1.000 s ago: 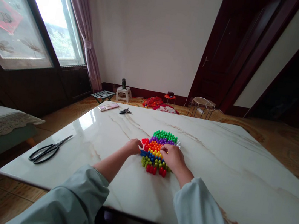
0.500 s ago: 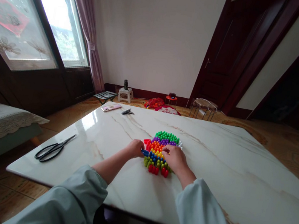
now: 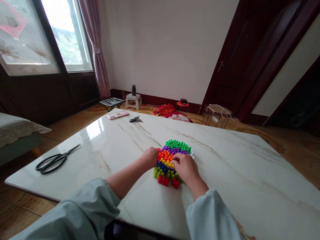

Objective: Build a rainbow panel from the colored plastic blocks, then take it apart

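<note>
A piece of colourful beadwork (image 3: 167, 156) lies on the white table in front of me. Its rows of rounded beads run green, purple, orange, yellow, blue and olive, with red beads at the near edge and white ones at the right. My left hand (image 3: 150, 157) is closed on its left edge, by the red and blue beads; its fingertips are partly hidden. From the right, my right hand (image 3: 187, 168) reaches over the piece, its thumb and fingers pinched at the yellow and orange rows. Any thread between the fingers is too small to see.
Black-handled scissors (image 3: 56, 160) lie at the left of the marble-patterned table (image 3: 248, 180). Near the far left edge are a pink phone (image 3: 118, 115) and a small dark bunch, perhaps keys (image 3: 136, 119). Low stools, including a white one (image 3: 133, 101), stand beyond the table.
My left hand has moved slightly up and right against the beadwork's edge, and the blue piece that stuck out by its fingertips is now mostly hidden. My right hand has hardly moved.
</note>
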`<state>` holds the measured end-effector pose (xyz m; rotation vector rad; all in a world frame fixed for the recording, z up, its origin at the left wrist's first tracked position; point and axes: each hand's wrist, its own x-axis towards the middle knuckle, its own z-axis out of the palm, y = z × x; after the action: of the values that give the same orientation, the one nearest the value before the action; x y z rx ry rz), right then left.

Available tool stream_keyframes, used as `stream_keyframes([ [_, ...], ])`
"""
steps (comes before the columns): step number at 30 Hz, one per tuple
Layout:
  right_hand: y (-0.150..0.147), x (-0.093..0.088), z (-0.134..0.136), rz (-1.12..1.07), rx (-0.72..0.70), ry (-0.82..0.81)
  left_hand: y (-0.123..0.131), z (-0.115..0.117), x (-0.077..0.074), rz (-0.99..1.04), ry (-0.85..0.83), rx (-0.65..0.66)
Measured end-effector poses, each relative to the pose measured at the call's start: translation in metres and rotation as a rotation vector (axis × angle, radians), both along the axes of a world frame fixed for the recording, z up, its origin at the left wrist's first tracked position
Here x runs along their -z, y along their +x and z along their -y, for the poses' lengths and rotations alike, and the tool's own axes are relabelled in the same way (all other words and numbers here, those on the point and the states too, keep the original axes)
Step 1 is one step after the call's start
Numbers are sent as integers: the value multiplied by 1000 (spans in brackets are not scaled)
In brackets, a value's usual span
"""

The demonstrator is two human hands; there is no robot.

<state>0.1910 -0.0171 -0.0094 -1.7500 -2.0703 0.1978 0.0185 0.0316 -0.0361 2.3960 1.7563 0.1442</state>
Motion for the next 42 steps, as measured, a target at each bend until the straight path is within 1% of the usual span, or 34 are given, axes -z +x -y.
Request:
stream_keyframes([
  [4, 1, 0, 0, -4, 5, -2, 1, -1, -3, 40, -13, 45],
  [6, 3, -1, 0, -2, 22, 0, -3, -4, -4, 98, -38, 33],
  [7, 4, -2, 1, -2, 33, 1, -6, -7, -4, 125, -51, 1],
  [9, 8, -4, 1, -9, 59, -3, -13, -14, -1, 157, -54, -103],
  [11, 12, -5, 1, -26, 76, -3, -20, -22, 5, 164, -5, -176],
  [12, 13, -5, 1, -36, 80, -1, -22, -26, 9, 161, 22, -168],
  [13, 14, -5, 0, -43, 82, 4, -24, -29, 14, 156, 35, -131],
  [16, 14, -5, 1, -48, 69, 7, -25, -35, 28, 111, -11, -5],
  [17, 13, -4, 1, -44, 63, 1, -24, -35, 31, 87, -34, 4],
  [19, 13, -5, 2, -39, 53, -4, -23, -35, 35, 38, -48, -21],
  [21, 13, -5, 2, -37, 56, -4, -24, -34, 34, 2, -14, -55],
  [24, 15, -4, 2, -26, 73, -13, -30, -34, 28, -8, 12, -135],
  [28, 16, -3, 1, -17, 92, -27, -39, -36, 22, -11, -65, -246],
  [33, 18, -3, -1, -6, 115, -27, -39, -30, 13, -22, -122, -295],
  [37, 21, 4, -7, 61, 172, -46, -36, -22, 5, -13, -132, -297],
  [39, 22, 9, -10, 80, 186, -60, -36, -20, 3, -12, -155, -249],
  [42, 22, 12, -13, 81, 197, -68, -37, -18, 3, -29, -201, -148],
])
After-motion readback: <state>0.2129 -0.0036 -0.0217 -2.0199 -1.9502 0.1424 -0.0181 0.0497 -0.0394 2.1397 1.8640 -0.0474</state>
